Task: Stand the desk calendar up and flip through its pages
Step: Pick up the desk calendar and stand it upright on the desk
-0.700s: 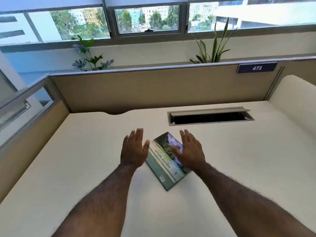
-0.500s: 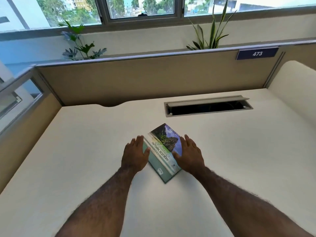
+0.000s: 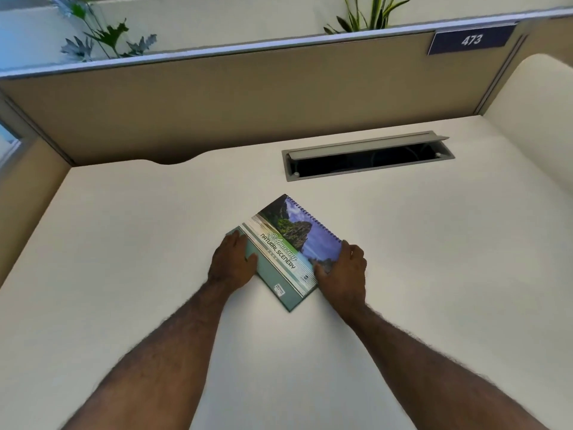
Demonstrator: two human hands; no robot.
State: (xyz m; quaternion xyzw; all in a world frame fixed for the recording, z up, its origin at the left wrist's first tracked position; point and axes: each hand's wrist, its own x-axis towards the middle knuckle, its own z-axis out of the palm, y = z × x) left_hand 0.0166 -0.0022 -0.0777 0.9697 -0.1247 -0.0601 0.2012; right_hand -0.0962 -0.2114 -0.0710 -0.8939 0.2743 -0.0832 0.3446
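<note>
The desk calendar (image 3: 286,248) lies folded flat on the white desk (image 3: 124,259), turned at an angle, its spiral binding along the far right edge and a landscape cover reading "Natural Scenery" facing up. My left hand (image 3: 231,263) grips the calendar's left edge, fingers over its teal base and thumb on top. My right hand (image 3: 342,271) holds the right edge near the spiral end, fingers curled around it. The right side of the calendar looks slightly raised off the desk.
An open grey cable slot (image 3: 366,156) is set into the desk behind the calendar. Beige partition walls (image 3: 248,97) close off the back and left; a sign reading 473 (image 3: 471,40) hangs at the upper right. Plants (image 3: 102,35) stand beyond the partition.
Both hands came down from hovering above the calendar and closed on its left and right edges. My head tilted down and nearer the desk.
</note>
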